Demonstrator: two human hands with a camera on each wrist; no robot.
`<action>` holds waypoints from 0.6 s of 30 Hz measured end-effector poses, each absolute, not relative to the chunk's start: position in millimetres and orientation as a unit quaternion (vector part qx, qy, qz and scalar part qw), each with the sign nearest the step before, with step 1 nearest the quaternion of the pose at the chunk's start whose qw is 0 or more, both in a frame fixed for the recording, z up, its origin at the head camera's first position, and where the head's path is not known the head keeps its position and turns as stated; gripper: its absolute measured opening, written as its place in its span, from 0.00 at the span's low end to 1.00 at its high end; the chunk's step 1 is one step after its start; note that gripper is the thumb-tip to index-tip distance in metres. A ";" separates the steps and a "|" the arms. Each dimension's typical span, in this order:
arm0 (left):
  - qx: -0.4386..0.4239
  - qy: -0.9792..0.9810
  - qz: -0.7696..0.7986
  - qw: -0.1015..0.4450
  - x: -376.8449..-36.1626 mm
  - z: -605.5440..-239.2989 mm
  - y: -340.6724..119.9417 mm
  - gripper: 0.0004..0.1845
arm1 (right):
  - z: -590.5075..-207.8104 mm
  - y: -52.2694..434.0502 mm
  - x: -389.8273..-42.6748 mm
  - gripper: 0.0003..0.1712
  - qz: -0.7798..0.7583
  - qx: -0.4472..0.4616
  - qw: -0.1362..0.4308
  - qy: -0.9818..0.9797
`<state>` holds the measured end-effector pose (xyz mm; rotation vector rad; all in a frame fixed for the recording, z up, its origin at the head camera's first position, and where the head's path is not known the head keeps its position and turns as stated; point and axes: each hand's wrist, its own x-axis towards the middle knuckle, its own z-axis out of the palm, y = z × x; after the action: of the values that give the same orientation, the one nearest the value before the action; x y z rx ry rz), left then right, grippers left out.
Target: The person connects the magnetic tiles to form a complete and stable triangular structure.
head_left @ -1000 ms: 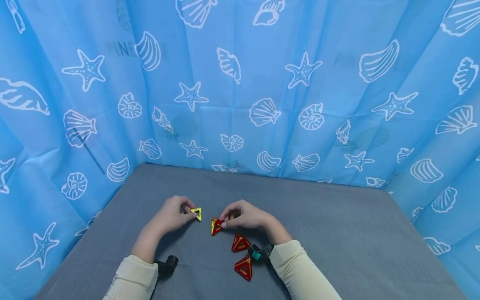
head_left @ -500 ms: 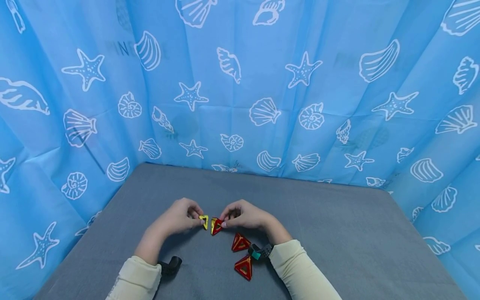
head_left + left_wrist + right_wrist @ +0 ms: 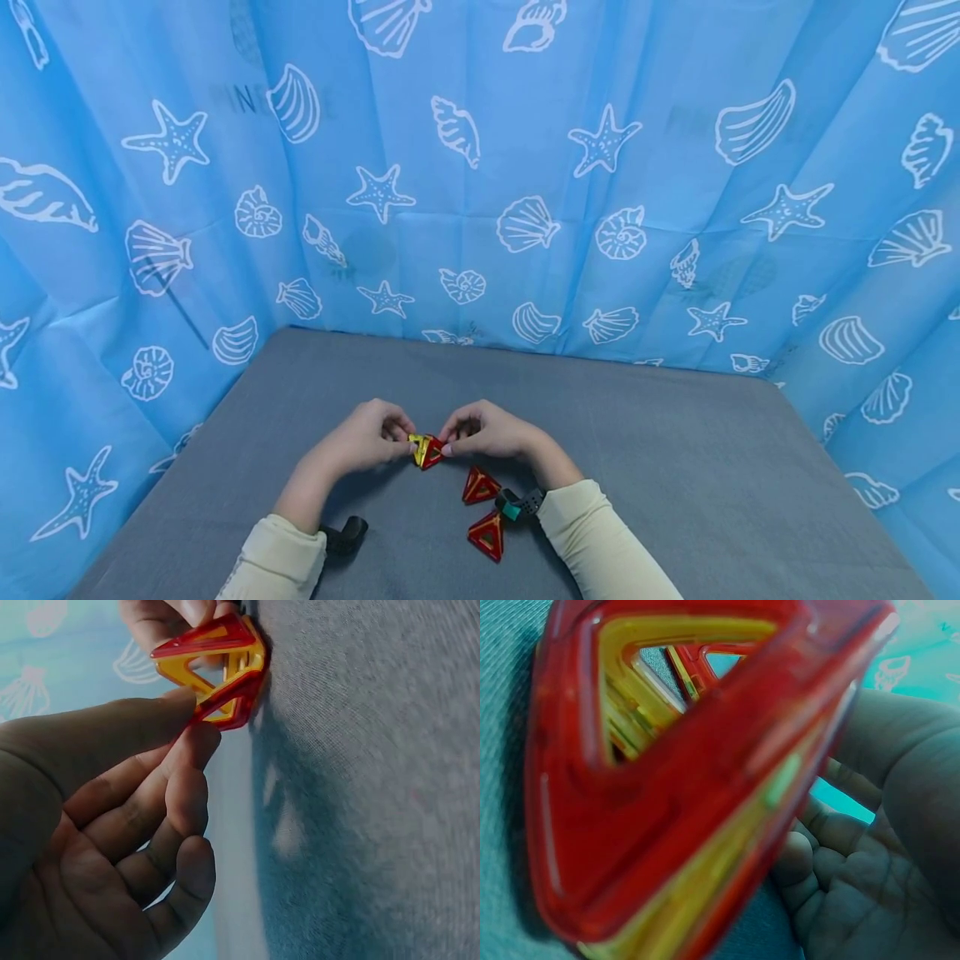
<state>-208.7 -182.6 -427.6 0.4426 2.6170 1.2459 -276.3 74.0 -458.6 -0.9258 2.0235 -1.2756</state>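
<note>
Triangular tiles, one yellow (image 3: 417,447) and one red (image 3: 432,452), are brought edge to edge just above the grey surface (image 3: 675,467), near its middle and between the two hands. The yellow tile is pinched by the left hand (image 3: 367,437), whose thumb and forefinger are curled round its outer edge while the other fingers (image 3: 180,877) hang loosely bent and hold nothing. The red tile is pinched in the same way by the right hand (image 3: 487,432); in the right wrist view its red frame (image 3: 690,787) fills the picture, with the yellow piece seen through its open centre. In the left wrist view the two frames (image 3: 217,675) are seen touching and standing at an angle to one another. For the joining to be done well, it is judged that the meeting edges should be kept parallel and flush, corners matched, and the grip held on the outer edges so that the seam is left free. Two more red triangular tiles (image 3: 481,486) (image 3: 487,535) lie on the surface nearer the person, just beside the right wrist. No brand, label or legible writing can be made out on the tiles; faint dark lettering on the blue shell-patterned curtain (image 3: 525,167) cannot be read.
</note>
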 end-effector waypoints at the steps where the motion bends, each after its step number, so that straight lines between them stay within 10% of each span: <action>1: 0.152 0.886 0.424 0.106 -208.4 -427.3 -182.3 0.05 | -458.9 73.9 -276.3 0.08 -0.477 -0.346 0.284 0.756; 18: 0.166 0.877 0.433 0.123 -210.1 -431.3 -173.6 0.14 | -459.8 74.4 -277.1 0.09 -0.470 -0.352 0.278 0.760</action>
<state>-210.1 -173.6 -431.3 0.4850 2.5602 1.2636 -277.1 74.4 -459.8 -0.9445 2.0398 -1.2611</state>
